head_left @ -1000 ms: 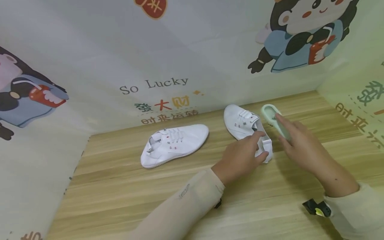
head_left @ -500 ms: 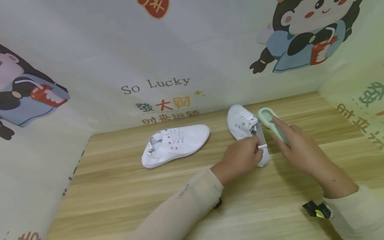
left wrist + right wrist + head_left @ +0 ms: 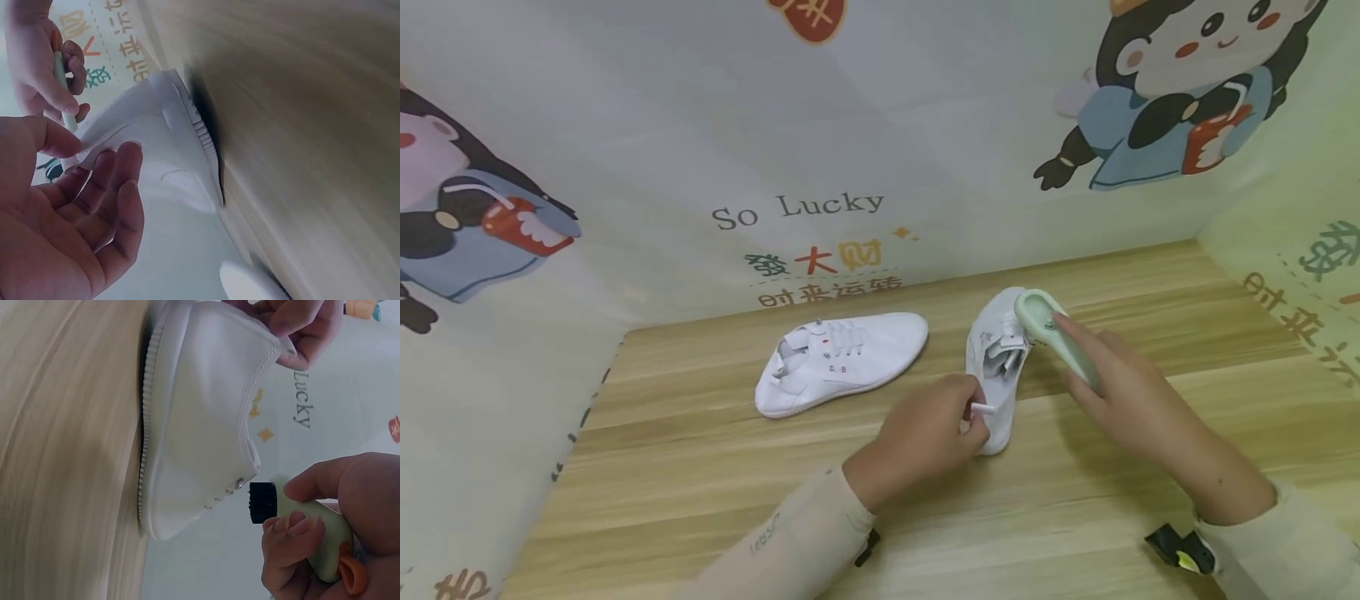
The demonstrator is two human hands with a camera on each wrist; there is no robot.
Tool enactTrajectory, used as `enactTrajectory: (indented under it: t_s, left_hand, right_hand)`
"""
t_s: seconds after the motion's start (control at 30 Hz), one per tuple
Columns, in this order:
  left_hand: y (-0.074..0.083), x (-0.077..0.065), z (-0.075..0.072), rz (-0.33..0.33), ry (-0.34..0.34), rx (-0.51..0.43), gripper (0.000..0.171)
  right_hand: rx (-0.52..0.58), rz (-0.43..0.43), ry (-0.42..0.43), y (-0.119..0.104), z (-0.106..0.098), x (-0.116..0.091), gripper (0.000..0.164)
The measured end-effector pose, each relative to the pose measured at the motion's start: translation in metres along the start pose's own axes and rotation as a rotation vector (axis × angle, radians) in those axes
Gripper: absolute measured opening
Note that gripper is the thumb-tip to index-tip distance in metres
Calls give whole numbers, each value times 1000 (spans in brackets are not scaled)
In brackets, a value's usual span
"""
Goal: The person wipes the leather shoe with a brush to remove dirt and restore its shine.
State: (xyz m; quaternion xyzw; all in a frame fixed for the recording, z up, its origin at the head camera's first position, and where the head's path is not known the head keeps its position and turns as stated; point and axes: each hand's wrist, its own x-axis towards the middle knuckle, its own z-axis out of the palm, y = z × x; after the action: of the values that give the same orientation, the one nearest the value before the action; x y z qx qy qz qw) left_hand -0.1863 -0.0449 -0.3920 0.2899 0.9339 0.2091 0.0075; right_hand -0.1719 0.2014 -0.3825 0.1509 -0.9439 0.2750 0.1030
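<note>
My left hand [image 3: 925, 433] pinches the heel collar of a white lace-up shoe [image 3: 1003, 392], whose sole rests on the table. In the left wrist view, thumb and fingers meet at the collar's edge of this shoe [image 3: 137, 131]. My right hand [image 3: 1138, 400] grips a pale green brush [image 3: 1060, 337] by its handle, index finger laid along its back. The right wrist view shows the brush's black bristles [image 3: 262, 502] facing the shoe's laced front, close to an eyelet; whether they touch I cannot tell. An orange loop [image 3: 352, 570] hangs from the handle end.
A second white shoe [image 3: 842, 362] lies to the left on the wood-grain table [image 3: 700, 483], toe pointing right. A printed cloth wall [image 3: 925, 108] rises behind the table, and another side wall [image 3: 1300, 275] stands at the right.
My left hand has moved left and nearer, turning the shoe so its heel swings toward me. My right hand has brought the brush left and nearer, beside the shoe's laces.
</note>
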Motion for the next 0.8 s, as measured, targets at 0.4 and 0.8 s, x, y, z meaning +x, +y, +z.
enactTrajectory:
  t_s: [0.4, 0.8]
  left_hand:
    - [-33, -53, -27, -34, 34, 99, 8]
    - [-51, -76, -26, -118, 134, 214, 45]
  right_hand:
    - [10, -66, -25, -25, 12, -9, 70]
    - [8, -123, -4, -39, 24, -17, 69]
